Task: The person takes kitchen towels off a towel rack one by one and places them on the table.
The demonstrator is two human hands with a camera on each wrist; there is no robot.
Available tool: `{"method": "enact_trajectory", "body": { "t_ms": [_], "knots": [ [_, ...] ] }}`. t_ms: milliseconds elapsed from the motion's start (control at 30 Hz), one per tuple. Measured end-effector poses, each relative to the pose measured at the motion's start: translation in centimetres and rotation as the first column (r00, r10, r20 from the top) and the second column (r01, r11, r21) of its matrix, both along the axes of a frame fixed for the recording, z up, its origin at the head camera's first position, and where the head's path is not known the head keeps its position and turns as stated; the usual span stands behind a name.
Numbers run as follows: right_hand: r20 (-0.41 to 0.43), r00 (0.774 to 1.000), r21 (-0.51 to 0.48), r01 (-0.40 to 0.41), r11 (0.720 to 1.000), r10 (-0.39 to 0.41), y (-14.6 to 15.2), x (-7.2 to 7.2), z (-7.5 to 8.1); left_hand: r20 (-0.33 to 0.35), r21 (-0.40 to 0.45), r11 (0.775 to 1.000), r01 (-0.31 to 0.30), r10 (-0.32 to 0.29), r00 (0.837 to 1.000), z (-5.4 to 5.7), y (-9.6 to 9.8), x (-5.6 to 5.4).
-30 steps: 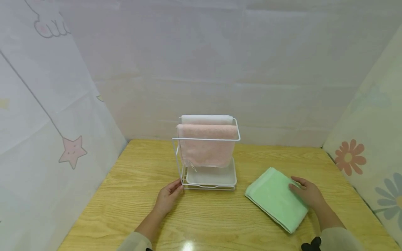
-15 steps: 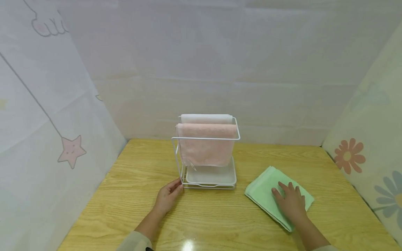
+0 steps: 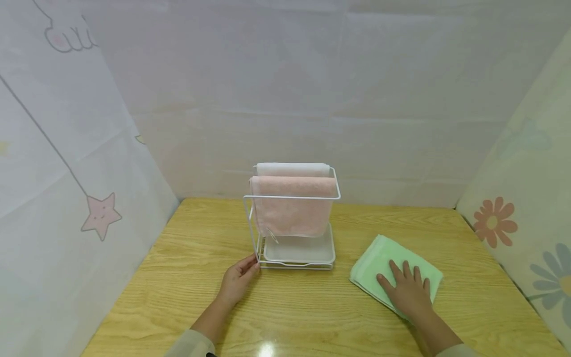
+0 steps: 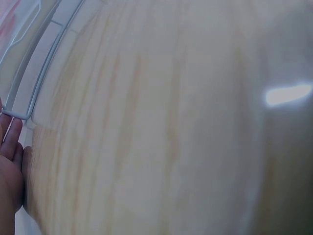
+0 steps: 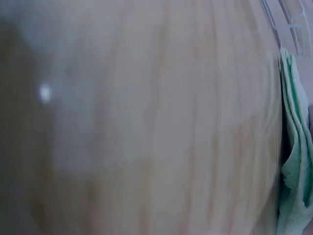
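A white wire rack stands mid-table with a pink towel draped over one bar. Behind it hangs a white-topped towel. My left hand grips the rack's front left bottom corner between thumb and fingers; the left wrist view shows fingertips at the wire corner. To the right lies a folded green towel, several layers thick. My right hand rests flat on top of it with fingers spread. In the right wrist view only the layered edge of the green towel shows clearly.
A shallow white tray sits in the rack's base. The wooden table meets a pale cloth backdrop at the back, with printed cloth walls on both sides.
My right hand has moved left from the green towel's right edge onto its top, fingers spreading. The towel has shifted slightly. My left hand has stayed at the rack.
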State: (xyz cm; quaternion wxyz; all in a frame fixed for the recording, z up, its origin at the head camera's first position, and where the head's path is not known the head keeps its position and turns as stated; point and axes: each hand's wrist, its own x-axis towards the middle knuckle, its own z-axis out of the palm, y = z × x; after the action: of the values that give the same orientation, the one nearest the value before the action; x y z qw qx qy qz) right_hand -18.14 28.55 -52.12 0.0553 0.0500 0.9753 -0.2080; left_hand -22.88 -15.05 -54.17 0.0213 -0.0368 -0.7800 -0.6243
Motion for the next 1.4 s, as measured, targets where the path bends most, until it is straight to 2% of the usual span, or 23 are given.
{"method": "enact_trajectory", "body": {
  "t_ms": [200, 433, 600, 833, 967, 1167, 1400],
  "knots": [
    [-0.075, 0.992, 0.067, -0.093, 0.993, 0.098, 1.7, -0.5, -0.4, -0.005, 0.008, 1.000, 0.002, -0.002, 1.000, 0.1, 0.1, 0.2],
    [-0.132, 0.970, 0.115, -0.192, 0.975, 0.206, 4.1, -0.9, -0.2, 0.011, 0.003, 1.000, -0.010, 0.010, 1.000, 0.0, 0.1, 0.2],
    [-0.148, 0.964, 0.143, -0.199, 0.969, 0.220, 5.6, -1.4, 0.2, 0.012, -0.014, 1.000, -0.010, 0.010, 1.000, 0.0, 0.2, 0.2],
    [-0.124, 0.978, 0.150, -0.147, 0.978, 0.166, 6.8, -1.6, 1.1, 0.007, -0.017, 1.000, -0.009, 0.009, 1.000, 0.0, 0.2, 0.2],
    [-0.118, 0.984, 0.129, -0.119, 0.985, 0.134, 5.7, -1.0, 1.3, 0.015, -0.011, 1.000, -0.013, 0.014, 1.000, 0.0, 0.2, 0.1],
    [-0.117, 0.987, 0.124, -0.095, 0.988, 0.110, 1.5, 0.4, 1.5, -0.003, -0.012, 1.000, -0.012, 0.012, 1.000, 0.0, 0.2, 0.0],
    [-0.048, 0.996, 0.102, -0.074, 0.992, 0.079, -2.5, 1.8, 1.4, 0.005, -0.011, 1.000, -0.012, 0.012, 1.000, 0.2, 0.2, 0.2]
  ]
}}
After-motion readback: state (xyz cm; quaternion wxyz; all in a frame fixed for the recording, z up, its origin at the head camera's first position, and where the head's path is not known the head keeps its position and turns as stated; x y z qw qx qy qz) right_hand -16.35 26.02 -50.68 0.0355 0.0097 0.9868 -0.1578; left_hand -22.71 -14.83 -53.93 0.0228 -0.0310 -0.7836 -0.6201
